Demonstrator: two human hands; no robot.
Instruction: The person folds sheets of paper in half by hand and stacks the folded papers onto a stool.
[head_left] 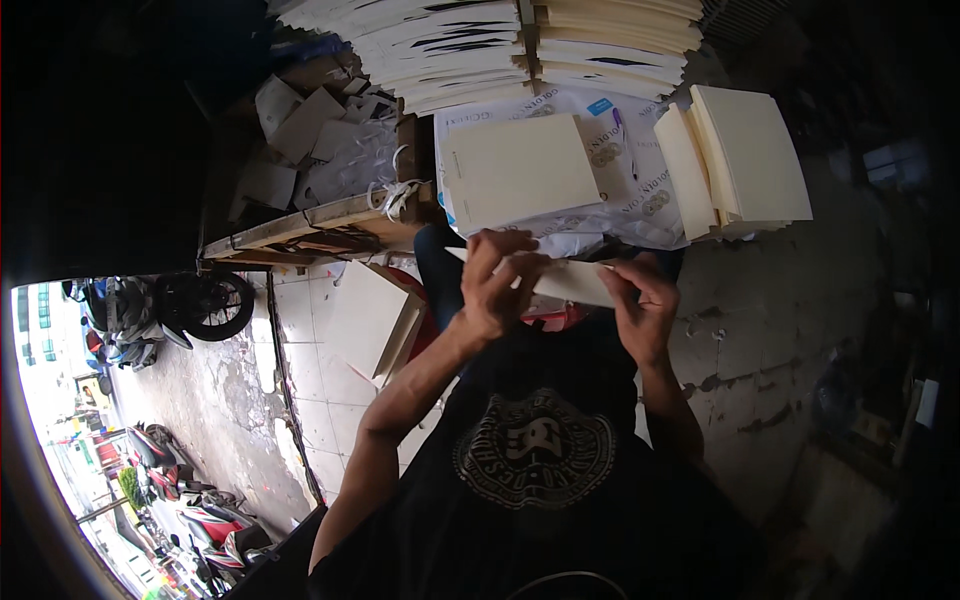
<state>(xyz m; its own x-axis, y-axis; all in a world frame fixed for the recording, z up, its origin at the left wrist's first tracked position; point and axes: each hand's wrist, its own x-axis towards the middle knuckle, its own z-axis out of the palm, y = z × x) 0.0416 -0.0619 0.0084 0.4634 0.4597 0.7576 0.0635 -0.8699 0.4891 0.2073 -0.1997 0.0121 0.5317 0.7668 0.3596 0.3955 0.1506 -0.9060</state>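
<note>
In front of my chest a cream sheet of card or paper [575, 283] is held up, seen nearly edge-on. My left hand [497, 283] pinches its left part with bent fingers, and one pale corner sticks out beyond that hand. At the other end my right hand [643, 302] grips the right edge between thumb and fingers. Just beyond the hands, a cream sheet or stack of sheets [522, 170] lies on the work table. A purple-and-white pen [625, 142] rests to its right on the printed white covering [648, 170].
Tall piles of cream folded sheets [620, 40] rise at the back. Another cream stack [765, 160] overhangs the table's right side. A wooden crate [330, 215] of paper scraps stands left. More cream sheets [372, 322] sit low beside my left forearm. Parked motorbikes [215, 525] show outside.
</note>
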